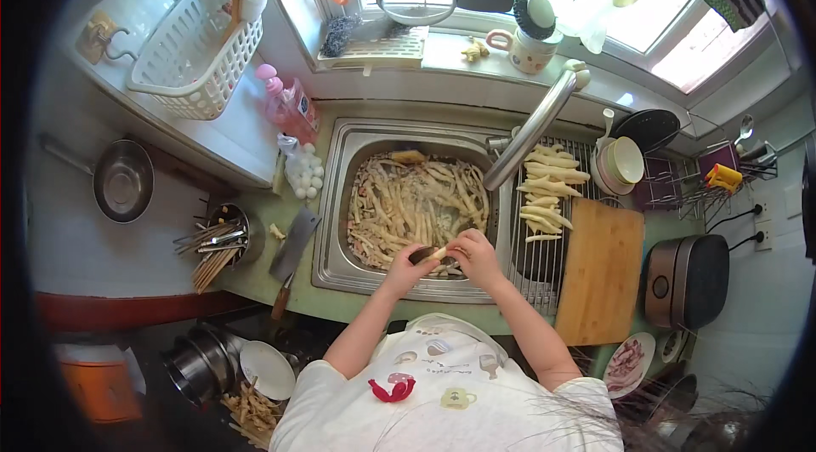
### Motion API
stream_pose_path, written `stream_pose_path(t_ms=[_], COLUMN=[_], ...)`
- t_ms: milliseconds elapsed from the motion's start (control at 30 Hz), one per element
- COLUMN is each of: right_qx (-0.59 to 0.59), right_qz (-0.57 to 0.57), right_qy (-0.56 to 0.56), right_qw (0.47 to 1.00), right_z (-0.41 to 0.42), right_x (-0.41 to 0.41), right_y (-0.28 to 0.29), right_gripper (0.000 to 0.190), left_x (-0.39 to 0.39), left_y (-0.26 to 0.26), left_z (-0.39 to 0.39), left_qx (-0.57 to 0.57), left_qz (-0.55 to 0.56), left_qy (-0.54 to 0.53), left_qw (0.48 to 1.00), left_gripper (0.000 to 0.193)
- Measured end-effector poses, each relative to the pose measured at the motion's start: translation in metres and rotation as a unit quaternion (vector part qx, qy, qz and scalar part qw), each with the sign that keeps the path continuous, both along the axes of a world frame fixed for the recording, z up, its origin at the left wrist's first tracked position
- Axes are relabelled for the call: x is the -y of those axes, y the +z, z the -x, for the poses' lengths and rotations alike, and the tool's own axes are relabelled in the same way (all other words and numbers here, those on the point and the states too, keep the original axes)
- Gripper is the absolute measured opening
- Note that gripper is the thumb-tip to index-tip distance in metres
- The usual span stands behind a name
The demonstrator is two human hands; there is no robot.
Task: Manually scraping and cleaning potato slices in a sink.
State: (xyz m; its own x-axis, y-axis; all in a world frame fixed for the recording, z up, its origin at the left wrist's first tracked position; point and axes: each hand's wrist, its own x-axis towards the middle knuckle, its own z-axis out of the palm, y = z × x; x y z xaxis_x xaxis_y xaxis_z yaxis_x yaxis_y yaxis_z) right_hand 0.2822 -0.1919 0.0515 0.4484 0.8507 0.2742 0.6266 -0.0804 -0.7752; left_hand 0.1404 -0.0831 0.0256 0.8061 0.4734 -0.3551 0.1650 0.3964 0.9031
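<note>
Over the front of the steel sink [325, 197], my left hand [403, 272] holds a small dark rounded object [421, 255], perhaps a scraper or spoon bowl; the fingers partly hide it. My right hand [477, 260] grips one end of a pale, slender root [440, 253], which slants between both hands against the dark object. Below and beyond my hands, many long yellowish roots [408, 197] lie in the sink basin with water and brownish scraps. To the right of the sink, several smooth pale roots [545, 187] lie on a metal rack [539, 292].
A steel faucet [532, 130] leans over the sink's right side. Left of the sink lie a cleaver [296, 245] and a bag of white balls [306, 171], near a chopstick holder [252, 235]. A wooden cutting board [602, 273] overlaps the rack; a rice cooker [688, 280] stands farther right.
</note>
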Motion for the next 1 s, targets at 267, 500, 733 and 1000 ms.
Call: stream_pose_path(t_ms=[267,500,733,1000], right_qx=[0.024,0.054,-0.309,-0.38], right_qz=[0.019,0.057,0.107,0.082], right_qy=[0.016,-0.044,-0.105,-0.093], right_qw=[0.999,0.996,0.939,0.917], right_z=[-0.004,-0.005,0.013,0.006], right_x=[-0.005,0.005,-0.011,-0.013], right_y=[-0.007,-0.028,-0.027,-0.026], right_gripper=[0.009,0.012,0.018,0.014], left_x=[0.006,-0.001,0.006,0.007], left_y=[-0.002,-0.002,-0.003,-0.008], left_z=[-0.006,-0.011,-0.016,-0.008], left_qx=[0.003,0.01,-0.001,0.026], left_qz=[0.094,0.24,0.164,0.138], left_qy=[0.073,0.11,0.112,0.043], left_qw=[0.993,0.965,0.98,0.989], left_gripper=[0.022,0.015,0.013,0.022])
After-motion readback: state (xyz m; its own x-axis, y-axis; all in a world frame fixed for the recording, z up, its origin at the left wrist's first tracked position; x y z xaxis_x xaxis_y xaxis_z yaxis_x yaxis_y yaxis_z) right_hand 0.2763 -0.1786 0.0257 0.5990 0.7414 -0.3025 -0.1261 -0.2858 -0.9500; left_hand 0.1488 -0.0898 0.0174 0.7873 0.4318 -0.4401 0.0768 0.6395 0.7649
